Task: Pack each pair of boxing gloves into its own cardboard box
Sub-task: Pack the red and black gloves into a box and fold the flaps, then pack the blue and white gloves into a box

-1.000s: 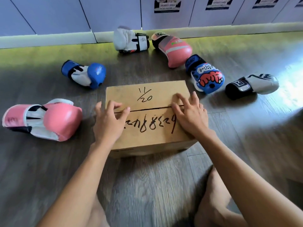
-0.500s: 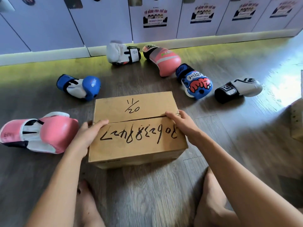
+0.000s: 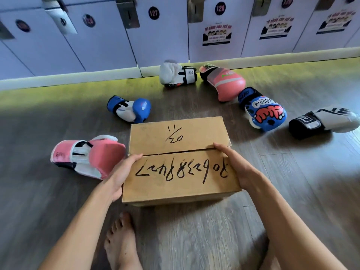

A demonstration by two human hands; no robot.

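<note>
Surroundings:
- Wood-look floor [image 3: 194,230].
- Row of pale numbered lockers [image 3: 97,41] along the far wall, some with posters.
- One bare foot [image 3: 120,242], near side of the box.

Six loose gloves in an arc on the floor beyond and beside the box:
- pink-and-white glove [image 3: 89,156], just beside the box's left side, behind the left hand
- blue-and-white glove [image 3: 130,110]
- white glove [image 3: 175,75]
- pink glove [image 3: 226,82]
- blue patterned glove [image 3: 265,112]
- black-and-white glove [image 3: 327,121]

Item: cardboard box [image 3: 181,158], centre of view.
- Brown, flaps closed, with a dark seam across the top.
- Black handwritten marks, "1/20" on the far flap.
- Left hand [image 3: 120,172] grips the left side, thumb on top.
- Right hand [image 3: 235,166] grips the right side, fingers over the top at the seam.
</note>
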